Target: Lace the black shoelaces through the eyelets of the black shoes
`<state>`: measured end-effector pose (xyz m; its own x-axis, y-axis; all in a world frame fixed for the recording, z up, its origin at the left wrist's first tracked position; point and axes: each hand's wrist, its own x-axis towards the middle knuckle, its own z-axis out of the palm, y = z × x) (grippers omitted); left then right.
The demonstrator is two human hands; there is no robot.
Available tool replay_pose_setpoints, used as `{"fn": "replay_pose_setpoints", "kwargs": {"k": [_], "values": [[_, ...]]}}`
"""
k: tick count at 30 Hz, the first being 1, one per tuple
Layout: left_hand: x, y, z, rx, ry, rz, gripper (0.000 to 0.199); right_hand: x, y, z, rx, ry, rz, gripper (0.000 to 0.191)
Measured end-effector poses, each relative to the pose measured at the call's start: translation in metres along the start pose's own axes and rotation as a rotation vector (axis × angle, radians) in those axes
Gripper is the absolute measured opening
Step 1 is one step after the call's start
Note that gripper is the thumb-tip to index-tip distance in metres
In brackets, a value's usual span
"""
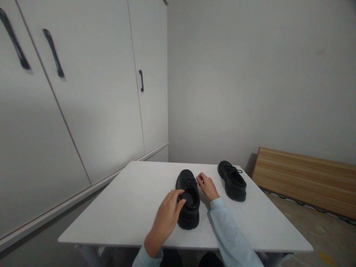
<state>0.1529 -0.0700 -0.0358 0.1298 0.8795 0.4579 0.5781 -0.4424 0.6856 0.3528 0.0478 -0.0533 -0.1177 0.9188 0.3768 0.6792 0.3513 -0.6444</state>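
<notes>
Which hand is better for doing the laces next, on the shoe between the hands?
Probably the right hand: it is curled close beside the laces. The left hand is farther back, by the opening of that shoe.

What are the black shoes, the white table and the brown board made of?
The middle shoe and right shoe look like smooth leather or imitation, with a faint sheen. The table looks smooth and evenly white, perhaps laminate. The board shows matt, streaky brown grain, so wood or wood-look laminate.
</notes>
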Motion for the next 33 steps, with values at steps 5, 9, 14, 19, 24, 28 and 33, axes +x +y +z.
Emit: {"fn": "replay_pose_setpoints", "kwargs": {"k": [5, 9, 14, 19, 24, 28, 33], "values": [[-0.011, -0.023, 0.014, 0.100, 0.109, -0.045, 0.031, 0.000, -0.004, -0.002, 0.046, 0.014, -0.024, 0.024], [-0.015, -0.038, 0.022, 0.150, 0.083, -0.033, 0.032, 0.000, -0.004, -0.001, 0.070, 0.017, -0.020, 0.022], [-0.014, -0.044, 0.026, 0.191, 0.076, -0.029, 0.034, 0.002, -0.008, -0.004, 0.207, 0.088, -0.015, 0.024], [-0.014, -0.044, 0.025, 0.187, 0.051, -0.023, 0.035, -0.004, -0.029, -0.020, 0.379, 0.185, 0.004, 0.025], [-0.015, -0.043, 0.024, 0.170, 0.035, -0.041, 0.035, -0.040, -0.072, -0.042, 0.286, 0.106, -0.125, 0.022], [-0.016, -0.043, 0.024, 0.165, 0.043, -0.049, 0.034, -0.076, -0.099, -0.038, 0.007, -0.013, -0.276, 0.020], [-0.017, -0.045, 0.025, 0.162, 0.035, -0.062, 0.035, -0.104, -0.101, -0.010, -0.370, 0.007, -0.346, 0.025]]}}
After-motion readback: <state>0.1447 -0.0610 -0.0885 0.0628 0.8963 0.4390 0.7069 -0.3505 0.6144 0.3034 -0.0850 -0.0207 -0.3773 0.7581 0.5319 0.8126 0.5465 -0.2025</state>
